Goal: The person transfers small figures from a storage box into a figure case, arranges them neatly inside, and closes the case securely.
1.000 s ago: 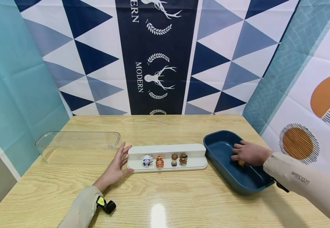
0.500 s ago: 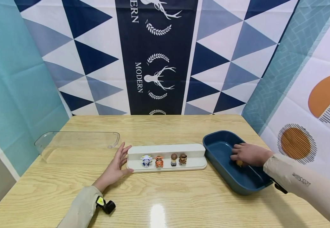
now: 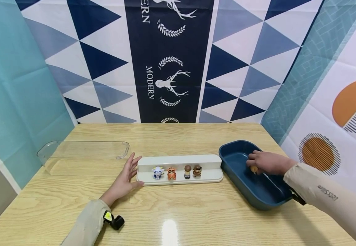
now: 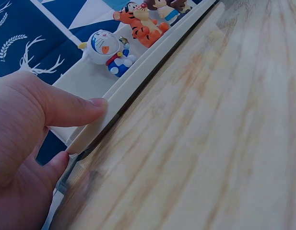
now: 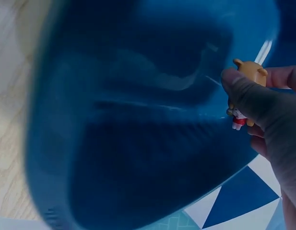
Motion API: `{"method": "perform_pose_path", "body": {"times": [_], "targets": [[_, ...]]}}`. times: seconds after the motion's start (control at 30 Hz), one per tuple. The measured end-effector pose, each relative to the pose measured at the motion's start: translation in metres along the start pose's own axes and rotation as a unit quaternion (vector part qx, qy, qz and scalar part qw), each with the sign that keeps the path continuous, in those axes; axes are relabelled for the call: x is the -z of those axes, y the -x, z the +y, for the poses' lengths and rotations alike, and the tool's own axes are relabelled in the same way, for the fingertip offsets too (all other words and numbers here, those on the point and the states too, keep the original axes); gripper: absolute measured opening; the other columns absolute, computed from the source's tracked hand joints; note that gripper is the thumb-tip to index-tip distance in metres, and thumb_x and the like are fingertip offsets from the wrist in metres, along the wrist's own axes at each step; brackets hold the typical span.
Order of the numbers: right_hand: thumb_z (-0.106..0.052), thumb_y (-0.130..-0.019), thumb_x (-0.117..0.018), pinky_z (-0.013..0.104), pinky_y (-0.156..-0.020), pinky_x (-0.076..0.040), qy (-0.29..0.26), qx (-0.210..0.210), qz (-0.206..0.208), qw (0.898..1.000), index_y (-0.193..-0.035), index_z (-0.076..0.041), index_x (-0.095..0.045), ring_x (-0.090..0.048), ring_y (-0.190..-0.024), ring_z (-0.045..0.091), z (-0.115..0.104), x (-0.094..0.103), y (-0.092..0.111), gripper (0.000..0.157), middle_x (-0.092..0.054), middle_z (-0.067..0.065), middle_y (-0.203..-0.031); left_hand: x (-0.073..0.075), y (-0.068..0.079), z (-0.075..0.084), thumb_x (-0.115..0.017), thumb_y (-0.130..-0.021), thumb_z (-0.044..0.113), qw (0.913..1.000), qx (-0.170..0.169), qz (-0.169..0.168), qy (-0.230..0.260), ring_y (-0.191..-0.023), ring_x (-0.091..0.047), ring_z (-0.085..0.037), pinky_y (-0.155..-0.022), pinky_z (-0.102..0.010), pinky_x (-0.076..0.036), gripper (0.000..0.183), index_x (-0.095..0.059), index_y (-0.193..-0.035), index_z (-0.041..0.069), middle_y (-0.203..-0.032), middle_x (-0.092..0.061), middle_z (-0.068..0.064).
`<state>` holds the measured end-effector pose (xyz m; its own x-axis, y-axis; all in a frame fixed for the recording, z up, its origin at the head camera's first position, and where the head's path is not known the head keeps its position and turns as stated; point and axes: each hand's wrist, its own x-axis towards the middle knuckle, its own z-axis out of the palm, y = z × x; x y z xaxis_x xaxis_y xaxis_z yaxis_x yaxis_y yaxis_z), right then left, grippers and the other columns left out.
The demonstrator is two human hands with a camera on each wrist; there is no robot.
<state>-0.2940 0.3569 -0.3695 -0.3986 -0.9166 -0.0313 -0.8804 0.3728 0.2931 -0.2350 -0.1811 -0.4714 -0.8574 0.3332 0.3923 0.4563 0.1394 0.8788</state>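
Note:
My left hand holds the left end of a white stepped display base, thumb on its front rim and fingers at its back corner. On the base's lower step stand several small figurines: a blue-and-white cat in a horned hood, an orange tiger, a brown-haired figure and a brown one with dark glasses. Inside the blue bin, my right hand pinches a bear figurine with a tan head and red lower part between thumb and fingers. Part of the bear is hidden.
A clear plastic cover lies on the wooden table at the back left. The blue bin stands close to the base's right end. Patterned cloths hang behind and beside the table.
My right hand has shifted slightly left and up inside the bin, bringing more of the bear figurine into sight. The left hand, base and other figurines have stayed put.

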Motion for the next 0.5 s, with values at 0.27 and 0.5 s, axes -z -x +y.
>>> {"method": "perform_pose_path", "body": {"times": [0.27, 0.5], "targets": [[-0.007, -0.079, -0.081, 0.034, -0.065, -0.051, -0.082, -0.056, 0.026, 0.995, -0.1, -0.011, -0.064, -0.05, -0.079, 0.012, 0.001, 0.013, -0.006, 0.027, -0.053, -0.006, -0.089, 0.0, 0.0, 0.002, -0.069, -0.075, -0.022, 1.0, -0.002, 0.0, 0.007, -0.145, -0.015, -0.048, -0.114, -0.062, -0.017, 0.114, 0.007, -0.157, -0.001, -0.157, -0.018, -0.032], [-0.01, -0.085, -0.078, 0.034, -0.065, -0.051, -0.133, -0.117, 0.065, 0.982, -0.103, -0.012, -0.064, -0.053, -0.079, 0.01, 0.003, 0.019, -0.01, 0.023, -0.055, -0.008, -0.091, 0.001, 0.0, 0.001, -0.07, -0.076, -0.021, 1.0, 0.001, -0.001, 0.007, -0.145, -0.015, -0.048, -0.114, -0.062, -0.017, 0.114, 0.008, -0.157, -0.001, -0.158, -0.018, -0.032]]}}
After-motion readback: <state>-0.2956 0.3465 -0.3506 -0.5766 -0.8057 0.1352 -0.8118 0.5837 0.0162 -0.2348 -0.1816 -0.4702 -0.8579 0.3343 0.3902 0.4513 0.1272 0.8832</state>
